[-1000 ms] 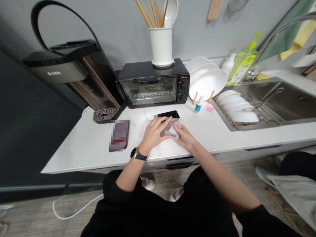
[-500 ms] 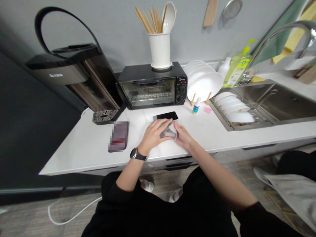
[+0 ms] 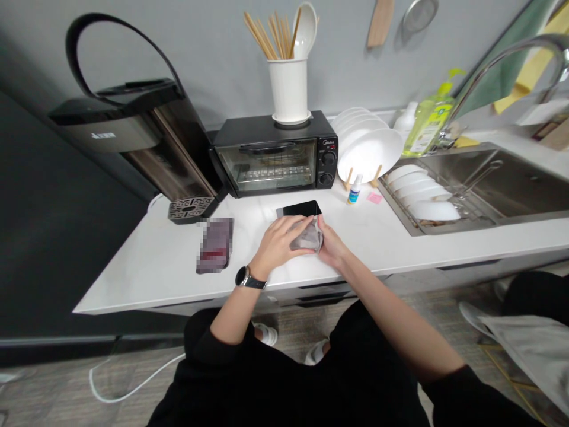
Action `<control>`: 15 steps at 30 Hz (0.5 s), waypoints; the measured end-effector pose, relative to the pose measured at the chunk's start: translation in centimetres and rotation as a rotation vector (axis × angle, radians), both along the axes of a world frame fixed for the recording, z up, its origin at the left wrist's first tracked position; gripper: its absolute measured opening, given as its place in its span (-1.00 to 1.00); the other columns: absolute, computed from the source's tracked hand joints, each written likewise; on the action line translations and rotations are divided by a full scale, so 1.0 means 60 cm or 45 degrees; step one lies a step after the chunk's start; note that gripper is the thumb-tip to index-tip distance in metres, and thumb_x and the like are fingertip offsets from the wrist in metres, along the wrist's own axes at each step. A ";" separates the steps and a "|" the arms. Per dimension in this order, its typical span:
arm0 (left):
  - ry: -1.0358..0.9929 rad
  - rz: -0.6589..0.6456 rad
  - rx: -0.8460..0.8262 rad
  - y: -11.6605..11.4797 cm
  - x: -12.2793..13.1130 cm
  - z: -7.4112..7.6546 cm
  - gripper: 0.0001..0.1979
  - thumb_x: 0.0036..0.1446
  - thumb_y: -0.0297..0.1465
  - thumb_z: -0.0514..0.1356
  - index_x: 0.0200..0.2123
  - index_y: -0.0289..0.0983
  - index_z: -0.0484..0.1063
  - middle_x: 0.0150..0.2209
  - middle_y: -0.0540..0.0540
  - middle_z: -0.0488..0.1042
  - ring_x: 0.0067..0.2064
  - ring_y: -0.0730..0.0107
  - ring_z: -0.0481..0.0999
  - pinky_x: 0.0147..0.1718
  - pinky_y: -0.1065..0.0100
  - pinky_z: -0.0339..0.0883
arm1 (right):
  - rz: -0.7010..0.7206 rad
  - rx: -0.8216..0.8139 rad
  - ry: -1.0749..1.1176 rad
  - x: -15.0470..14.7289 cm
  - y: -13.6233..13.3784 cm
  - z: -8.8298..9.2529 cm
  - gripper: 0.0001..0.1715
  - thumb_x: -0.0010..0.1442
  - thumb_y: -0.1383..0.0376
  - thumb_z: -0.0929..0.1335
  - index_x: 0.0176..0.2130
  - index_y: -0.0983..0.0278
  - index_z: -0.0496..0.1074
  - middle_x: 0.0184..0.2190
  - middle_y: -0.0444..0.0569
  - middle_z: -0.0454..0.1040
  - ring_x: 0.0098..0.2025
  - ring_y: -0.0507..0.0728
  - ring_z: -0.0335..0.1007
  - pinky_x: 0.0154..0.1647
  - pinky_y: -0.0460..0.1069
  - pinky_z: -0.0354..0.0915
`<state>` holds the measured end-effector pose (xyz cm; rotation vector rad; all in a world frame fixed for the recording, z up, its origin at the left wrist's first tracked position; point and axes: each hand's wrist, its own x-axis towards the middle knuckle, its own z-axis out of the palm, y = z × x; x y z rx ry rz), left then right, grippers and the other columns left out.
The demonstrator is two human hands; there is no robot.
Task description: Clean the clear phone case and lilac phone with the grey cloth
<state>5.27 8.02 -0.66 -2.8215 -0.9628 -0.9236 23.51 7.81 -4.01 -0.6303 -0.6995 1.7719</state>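
A small grey cloth [image 3: 307, 238], folded and creased, is held between my two hands just above the white counter. My left hand [image 3: 276, 242], with a watch on its wrist, has its fingers over the cloth's upper edge and its thumb along the lower edge. From the other side my right hand [image 3: 331, 244] grips the cloth's right edge, thumb on top; its other fingers are mostly hidden. Right behind the hands lies a phone [image 3: 306, 208] with a dark screen, partly covered by my left fingers. A small white spray bottle [image 3: 354, 190] with a blue label stands beyond my right hand.
A pixelated dark flat object [image 3: 216, 244] lies on the counter [image 3: 160, 273] at left, near a tall dispenser [image 3: 178, 154]. Behind stand a toaster oven [image 3: 271, 163] and racked plates [image 3: 371, 151]. A pink packet [image 3: 374, 197] lies near the sink [image 3: 524, 184] with bowls [image 3: 418, 190].
The cloth has shifted slightly and spread between my hands, its grey face showing more. My right thumb has moved a little up at the cloth's edge. The phone stays put.
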 end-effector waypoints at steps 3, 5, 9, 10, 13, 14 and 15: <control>-0.008 0.104 0.043 0.001 -0.002 -0.003 -0.13 0.20 0.11 0.28 0.46 -0.09 0.17 0.21 -0.22 0.47 0.16 0.01 0.48 0.16 0.02 0.38 | -0.004 0.031 0.023 0.002 -0.003 0.001 -0.60 0.10 -0.03 0.60 -0.23 0.18 0.60 -0.31 -0.11 0.68 -0.18 0.13 0.60 -0.16 -0.02 0.47; -0.031 0.242 0.059 0.003 -0.005 -0.005 -0.15 0.22 0.09 0.27 0.46 -0.11 0.17 0.20 -0.24 0.47 0.15 0.00 0.48 0.14 0.02 0.39 | 0.010 0.057 0.027 0.003 -0.005 0.002 -0.65 0.04 0.12 0.65 -0.21 0.16 0.61 -0.28 -0.13 0.68 -0.19 0.10 0.59 -0.13 -0.04 0.46; -0.007 0.269 0.024 0.002 -0.006 -0.003 -0.15 0.23 0.09 0.27 0.46 -0.11 0.18 0.18 -0.24 0.48 0.14 0.01 0.50 0.11 0.05 0.40 | 0.017 0.059 0.024 0.001 -0.004 0.002 -0.62 -0.02 0.12 0.68 -0.22 0.16 0.63 -0.27 -0.13 0.69 -0.25 0.08 0.57 -0.16 -0.05 0.47; 0.008 0.213 0.017 0.001 -0.005 -0.001 -0.14 0.22 0.10 0.27 0.46 -0.11 0.18 0.18 -0.23 0.48 0.14 0.01 0.50 0.12 0.05 0.40 | 0.015 0.048 0.022 0.000 -0.004 0.002 -0.59 0.00 0.05 0.66 -0.22 0.17 0.63 -0.28 -0.13 0.69 -0.27 0.08 0.57 -0.19 -0.05 0.47; 0.052 0.065 0.030 -0.002 -0.002 0.003 -0.14 0.21 0.12 0.27 0.45 -0.12 0.21 0.19 -0.23 0.49 0.15 0.01 0.50 0.14 0.06 0.37 | -0.002 -0.008 0.021 -0.002 -0.003 0.000 -0.49 0.05 -0.14 0.60 -0.26 0.19 0.62 -0.30 -0.10 0.70 -0.29 0.09 0.59 -0.22 -0.05 0.49; 0.064 0.059 0.041 -0.002 -0.002 0.003 -0.15 0.21 0.12 0.27 0.44 -0.13 0.22 0.19 -0.23 0.49 0.14 0.01 0.50 0.14 0.06 0.36 | -0.003 -0.016 0.022 -0.002 -0.003 0.001 -0.50 0.07 -0.15 0.58 -0.26 0.20 0.62 -0.31 -0.10 0.70 -0.29 0.10 0.59 -0.21 -0.04 0.49; 0.067 0.082 0.053 -0.001 -0.003 0.001 -0.16 0.21 0.12 0.27 0.44 -0.13 0.23 0.17 -0.23 0.50 0.13 0.01 0.51 0.13 0.06 0.37 | 0.002 -0.015 0.024 -0.001 -0.004 0.002 -0.53 0.08 -0.11 0.59 -0.25 0.20 0.62 -0.30 -0.10 0.70 -0.28 0.09 0.60 -0.20 -0.05 0.49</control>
